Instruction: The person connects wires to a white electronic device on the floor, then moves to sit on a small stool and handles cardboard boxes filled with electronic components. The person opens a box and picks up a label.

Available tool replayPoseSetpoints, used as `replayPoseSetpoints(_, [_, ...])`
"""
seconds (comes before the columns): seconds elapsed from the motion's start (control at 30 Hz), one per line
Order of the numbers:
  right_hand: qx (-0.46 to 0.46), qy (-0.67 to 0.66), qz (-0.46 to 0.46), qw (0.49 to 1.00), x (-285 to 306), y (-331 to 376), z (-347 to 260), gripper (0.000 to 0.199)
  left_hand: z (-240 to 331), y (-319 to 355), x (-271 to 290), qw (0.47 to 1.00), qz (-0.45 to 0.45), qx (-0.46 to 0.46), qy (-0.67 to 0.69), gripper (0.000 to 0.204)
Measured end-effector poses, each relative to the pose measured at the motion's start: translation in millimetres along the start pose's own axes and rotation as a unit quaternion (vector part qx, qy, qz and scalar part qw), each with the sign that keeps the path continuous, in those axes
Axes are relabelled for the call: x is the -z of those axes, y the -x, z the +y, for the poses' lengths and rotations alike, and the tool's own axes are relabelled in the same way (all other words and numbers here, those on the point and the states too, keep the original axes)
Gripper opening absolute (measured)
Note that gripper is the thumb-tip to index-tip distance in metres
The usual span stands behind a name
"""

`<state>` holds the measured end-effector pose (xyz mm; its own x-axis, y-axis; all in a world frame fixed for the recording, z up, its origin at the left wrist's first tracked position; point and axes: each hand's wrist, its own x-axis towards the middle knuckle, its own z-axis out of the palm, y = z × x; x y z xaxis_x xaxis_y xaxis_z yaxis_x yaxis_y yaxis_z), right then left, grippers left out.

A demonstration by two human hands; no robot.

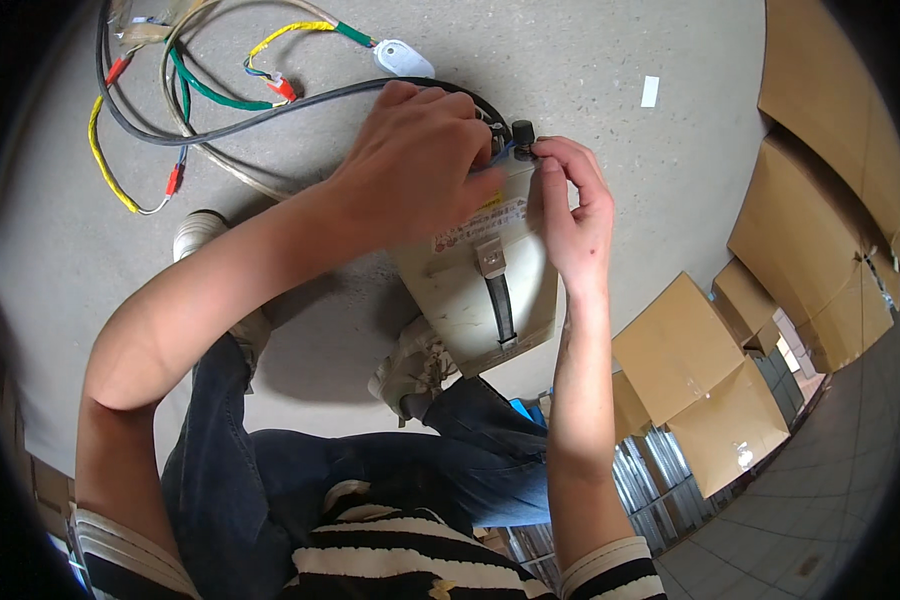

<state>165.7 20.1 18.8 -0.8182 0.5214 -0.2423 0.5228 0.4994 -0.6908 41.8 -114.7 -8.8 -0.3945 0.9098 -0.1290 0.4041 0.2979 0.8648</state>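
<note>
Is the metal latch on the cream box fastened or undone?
Cannot tell. The latch lies flat against the cream box, above its black strap.

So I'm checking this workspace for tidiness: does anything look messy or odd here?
Yes. Loose cables sprawl tangled across the concrete floor beyond the cream box that the left hand and right hand work on, and a white paper scrap lies stray.

Both bare forearms come up from the bottom edge w/ striped cuffs at the elbows. Left hand [420,160] is knuckles-up, fingers curled down and bunched – right hand [578,215] sits just beside it, thumb & index fingertips [550,152] pinched together.
</note>
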Motion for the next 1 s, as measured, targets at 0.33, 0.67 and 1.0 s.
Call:
replayPoseSetpoints(0.33, [-0.027,-0.015,-0.002,1.000,-2,1,0,0.014,0,-13,-11,0.999,-0.012,0.019,-0.043,0.019])
replayPoseSetpoints(0.67, [-0.022,-0.021,-0.004,1.000,-2,2,3,0.015,-1,-8,-10,1.000,-0.014,0.004,0.023,0.011])
replayPoseSetpoints(1.0, [0.020,0.002,0.034,0.999,-7,6,4,0.015,0,-5,-8,0.998,-0.016,-0.007,0.058,0.011])
